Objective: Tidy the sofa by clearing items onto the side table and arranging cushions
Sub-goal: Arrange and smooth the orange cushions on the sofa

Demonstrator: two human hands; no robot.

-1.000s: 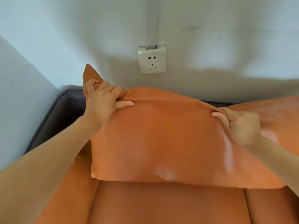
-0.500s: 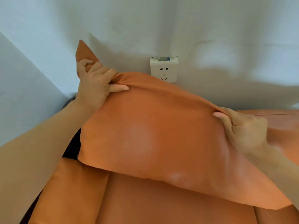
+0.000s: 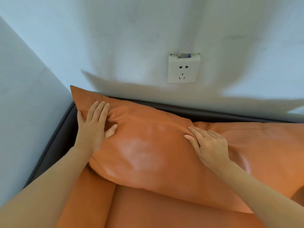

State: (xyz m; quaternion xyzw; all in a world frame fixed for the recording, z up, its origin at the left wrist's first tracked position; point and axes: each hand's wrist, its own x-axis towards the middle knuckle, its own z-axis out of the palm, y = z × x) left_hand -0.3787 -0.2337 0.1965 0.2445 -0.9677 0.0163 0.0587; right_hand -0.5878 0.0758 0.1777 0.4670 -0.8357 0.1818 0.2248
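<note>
An orange leather cushion (image 3: pixel 144 148) leans against the dark grey back of the sofa (image 3: pixel 213 113), in its left corner. My left hand (image 3: pixel 94 125) lies flat on the cushion's upper left part, fingers straight, thumb pressed into the leather. My right hand (image 3: pixel 209 145) rests flat on the cushion's upper right edge with straight fingers. A second orange cushion (image 3: pixel 266 145) stands right beside it, touching it. The orange seat (image 3: pixel 148 209) lies below.
A white wall socket (image 3: pixel 183 69) sits on the wall above the sofa back. The dark grey armrest (image 3: pixel 56 145) runs along the left, close to the side wall. An orange side cushion (image 3: pixel 85 198) lies between armrest and seat.
Both hands have let go of the cushion's top corners and now lie flat on it. The cushion has dropped from the air back against the sofa back.
</note>
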